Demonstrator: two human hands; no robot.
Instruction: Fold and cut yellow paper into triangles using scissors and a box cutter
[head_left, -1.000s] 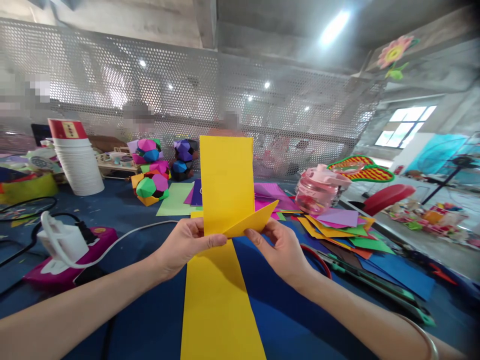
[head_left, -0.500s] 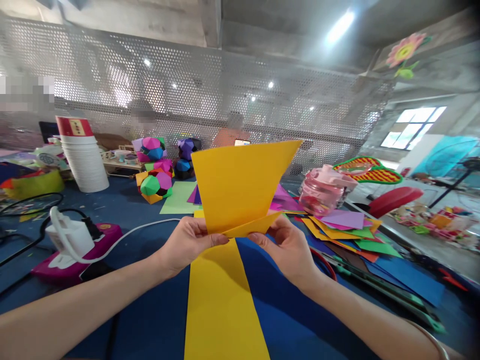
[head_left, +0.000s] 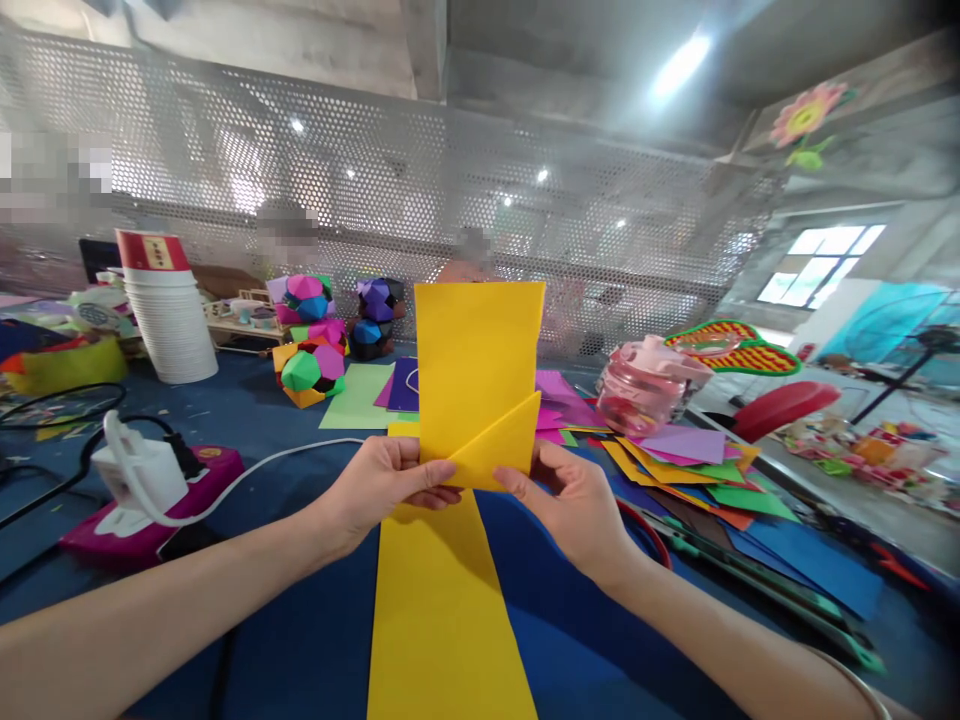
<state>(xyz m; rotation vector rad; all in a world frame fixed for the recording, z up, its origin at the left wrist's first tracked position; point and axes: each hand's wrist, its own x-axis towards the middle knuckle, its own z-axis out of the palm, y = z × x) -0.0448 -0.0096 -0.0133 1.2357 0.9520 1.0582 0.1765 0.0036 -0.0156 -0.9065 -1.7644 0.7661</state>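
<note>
A yellow sheet of craft foam or thick paper (head_left: 478,360) stands upright between my hands, its lower edge folded up into a slanted flap. My left hand (head_left: 390,480) pinches the lower left of the sheet, thumb in front at the low end of the flap. At the lower right, my right hand (head_left: 570,500) grips the fold with its thumb on the front and its fingers partly behind. Below both hands a longer yellow strip (head_left: 446,610) lies flat on the blue table (head_left: 300,640).
To the left are a purple power strip (head_left: 142,530) with a white charger and cable, and stacked paper cups (head_left: 172,320). Faceted coloured balls (head_left: 311,365) stand behind. On the right are a pink jar (head_left: 645,385), coloured sheets (head_left: 686,465) and a green-black cutter-like tool (head_left: 780,580).
The yellow sheet has turned to face me more squarely and looks narrower. Its flap now slants up more steeply to the right. Both hands keep hold of it.
</note>
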